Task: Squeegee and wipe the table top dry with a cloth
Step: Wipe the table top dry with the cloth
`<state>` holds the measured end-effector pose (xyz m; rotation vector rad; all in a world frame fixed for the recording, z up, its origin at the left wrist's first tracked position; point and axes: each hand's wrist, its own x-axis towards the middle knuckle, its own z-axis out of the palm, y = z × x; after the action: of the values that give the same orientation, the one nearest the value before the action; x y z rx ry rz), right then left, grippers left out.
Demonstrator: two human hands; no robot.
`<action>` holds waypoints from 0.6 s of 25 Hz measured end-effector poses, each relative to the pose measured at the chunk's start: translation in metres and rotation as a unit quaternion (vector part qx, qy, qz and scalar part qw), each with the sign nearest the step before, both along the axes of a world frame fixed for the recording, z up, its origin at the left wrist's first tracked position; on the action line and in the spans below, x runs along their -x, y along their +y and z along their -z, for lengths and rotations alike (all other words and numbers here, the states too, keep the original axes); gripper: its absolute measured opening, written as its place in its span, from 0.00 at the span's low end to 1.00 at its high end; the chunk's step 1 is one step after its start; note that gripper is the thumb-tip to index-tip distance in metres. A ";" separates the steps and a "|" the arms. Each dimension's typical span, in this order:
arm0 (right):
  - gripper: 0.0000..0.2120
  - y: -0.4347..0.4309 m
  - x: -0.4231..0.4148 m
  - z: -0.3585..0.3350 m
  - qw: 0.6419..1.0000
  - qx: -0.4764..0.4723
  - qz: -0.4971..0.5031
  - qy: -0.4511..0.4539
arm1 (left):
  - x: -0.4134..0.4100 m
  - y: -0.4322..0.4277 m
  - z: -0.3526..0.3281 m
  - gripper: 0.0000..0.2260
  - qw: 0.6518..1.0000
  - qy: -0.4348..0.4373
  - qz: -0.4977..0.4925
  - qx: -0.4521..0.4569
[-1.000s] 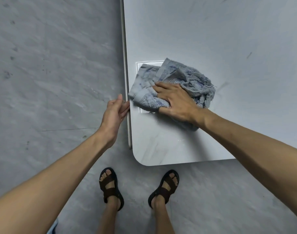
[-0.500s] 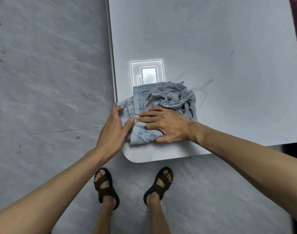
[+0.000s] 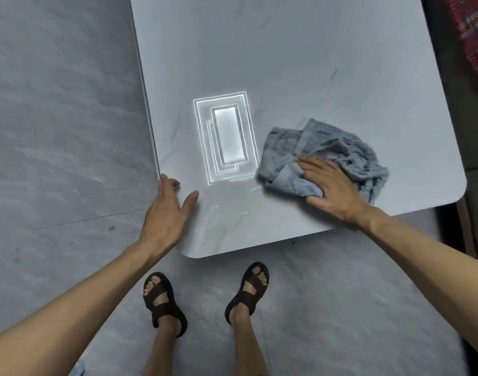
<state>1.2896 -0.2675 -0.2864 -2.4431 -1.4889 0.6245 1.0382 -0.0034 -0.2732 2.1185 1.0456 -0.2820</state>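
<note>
A crumpled grey-blue cloth (image 3: 341, 150) lies on the pale grey table top (image 3: 300, 63) near its front right corner. My right hand (image 3: 330, 185) presses flat on the cloth's near part, thumb hooked over its front edge. My left hand (image 3: 168, 210) rests open at the table's front left corner, fingers on the left edge and thumb on the surface, holding nothing. A thin wet sheen with small streaks (image 3: 232, 210) shows on the table between my hands. No squeegee is in view.
A bright ceiling-light reflection (image 3: 227, 137) sits in the table's near middle. My two sandalled feet (image 3: 205, 299) stand on the grey floor just before the front edge. A red patterned fabric (image 3: 474, 31) and dark furniture lie off the table's right side.
My right hand has slid the cloth from the front left corner rightward across the table. My left hand has let go of the cloth and now rests on the corner.
</note>
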 end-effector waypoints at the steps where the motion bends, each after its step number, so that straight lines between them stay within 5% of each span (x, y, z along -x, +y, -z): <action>1: 0.31 -0.017 -0.002 0.000 0.997 -0.003 0.075 0.000 | 0.000 0.000 0.000 0.28 1.000 -0.002 -0.006 0.000; 5: 0.32 -0.061 -0.001 0.001 0.937 -0.051 0.346 -0.003 | -0.002 -0.001 -0.001 0.26 1.000 -0.006 -0.026 0.007; 9: 0.31 -0.050 0.008 0.007 0.840 -0.084 0.536 -0.020 | 0.000 0.003 -0.003 0.23 0.995 -0.030 -0.077 0.061; 13: 0.30 -0.006 0.024 0.013 0.742 -0.086 0.664 -0.033 | 0.010 0.015 -0.002 0.17 0.962 -0.105 -0.185 0.168; 15: 0.28 0.024 0.038 0.013 0.729 -0.084 0.678 -0.033 | 0.014 0.025 0.001 0.15 0.936 -0.128 -0.240 0.221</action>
<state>1.2513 -0.2437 -0.2990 -2.5428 0.4643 0.0341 1.0244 0.0211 -0.2746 1.4030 1.1736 0.0050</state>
